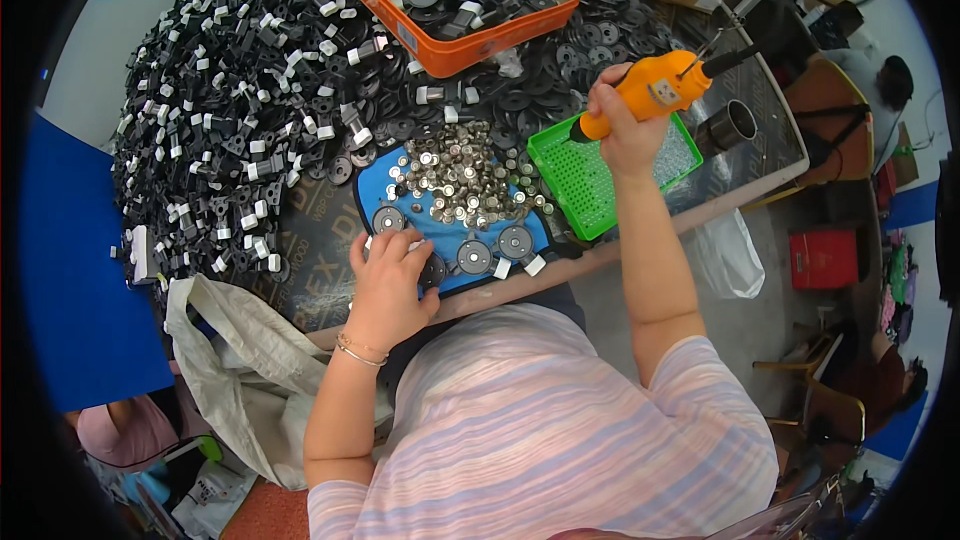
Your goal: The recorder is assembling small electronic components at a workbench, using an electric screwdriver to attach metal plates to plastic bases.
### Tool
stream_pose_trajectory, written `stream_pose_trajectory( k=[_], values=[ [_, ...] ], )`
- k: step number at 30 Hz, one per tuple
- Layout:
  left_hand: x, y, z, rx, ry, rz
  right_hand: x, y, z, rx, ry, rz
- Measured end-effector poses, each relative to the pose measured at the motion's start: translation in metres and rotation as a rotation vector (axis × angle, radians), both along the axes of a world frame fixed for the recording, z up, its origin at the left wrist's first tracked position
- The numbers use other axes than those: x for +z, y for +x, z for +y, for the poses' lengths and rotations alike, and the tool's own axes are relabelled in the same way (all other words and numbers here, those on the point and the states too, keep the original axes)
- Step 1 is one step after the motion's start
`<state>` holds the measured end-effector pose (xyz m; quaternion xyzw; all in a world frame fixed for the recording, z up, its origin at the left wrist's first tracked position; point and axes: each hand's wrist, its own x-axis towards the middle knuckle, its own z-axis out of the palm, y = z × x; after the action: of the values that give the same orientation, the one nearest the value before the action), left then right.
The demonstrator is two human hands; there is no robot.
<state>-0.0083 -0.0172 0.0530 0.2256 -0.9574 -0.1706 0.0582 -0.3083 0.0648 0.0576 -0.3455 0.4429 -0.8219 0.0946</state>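
- Black round discs (474, 257) are laid out on the blue mat (445, 230), just beside a heap of small silver caps (465, 180).
- One disc is gripped under the fingers of the left hand (388, 275) at the mat's near edge.
- An orange power screwdriver (650, 90) is clenched in the right hand (625, 120), raised over the green tray (590, 175), apart from the discs.
- Judged from the orange tin (465, 45) holding some assembled parts and the large black pile (240, 110) behind, much work appears left.
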Motion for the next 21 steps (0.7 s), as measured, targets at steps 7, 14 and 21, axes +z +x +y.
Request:
stream_pose_trajectory(
  k=[7, 14, 21],
  values=[
    [0.002, 0.004, -0.01, -0.023, 0.102, 0.023, 0.008, 0.002, -0.002, -0.042, 0.02, -0.003],
    [-0.001, 0.006, -0.015, -0.079, 0.142, 0.025, 0.043, 0.06, 0.004, 0.401, -0.222, -0.036],
    [-0.008, 0.007, -0.023, -0.073, 0.22, 0.048, 0.032, 0.132, -0.023, 0.733, 0.033, 0.153]
  ],
)
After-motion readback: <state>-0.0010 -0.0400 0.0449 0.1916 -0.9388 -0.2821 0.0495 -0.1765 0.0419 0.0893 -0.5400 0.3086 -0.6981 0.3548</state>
